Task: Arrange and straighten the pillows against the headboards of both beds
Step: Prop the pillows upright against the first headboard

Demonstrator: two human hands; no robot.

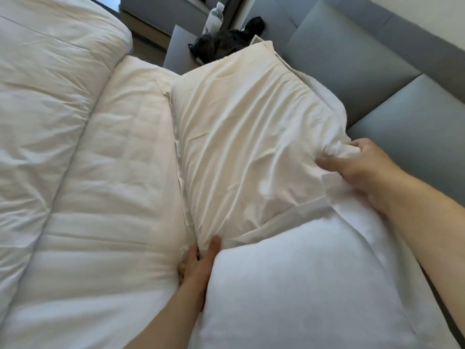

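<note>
A cream pillow (241, 137) lies flat on the bed beside the grey padded headboard (352, 71). My right hand (362, 170) pinches a bunch of its cover at the corner nearest the headboard. My left hand (198, 263) grips the pillow's near corner, fingers tucked under the edge where it meets the mattress pad. A second, whiter pillow (302, 285) lies closer to me, overlapping the cream pillow's lower edge and pressing against both forearms.
A rumpled white duvet (45, 117) is pushed to the left of the bed. Beyond the pillow stands a bedside table (178, 49) with a black bag (219, 46) and a clear water bottle (215, 17).
</note>
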